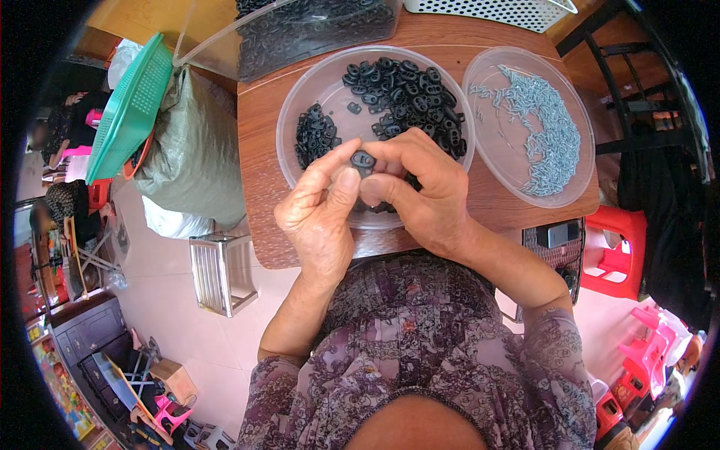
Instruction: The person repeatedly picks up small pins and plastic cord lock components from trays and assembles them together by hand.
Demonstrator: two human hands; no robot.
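Between both my hands, over the near side of a round clear plastic tray, is a small black plastic part with two holes. My left hand pinches it from the left with thumb and forefinger. From the right, the fingers of my right hand close on the same part; their tips partly hide it. In the tray lie a large heap of black two-holed parts and a smaller pile of black pieces. Right of it, a second round clear tray holds many small silver screws.
A clear bin of black parts and a white perforated basket stand at the table's far edge. Left of the wooden table are a stuffed sack, a green basket and a metal stool. A red stool stands right.
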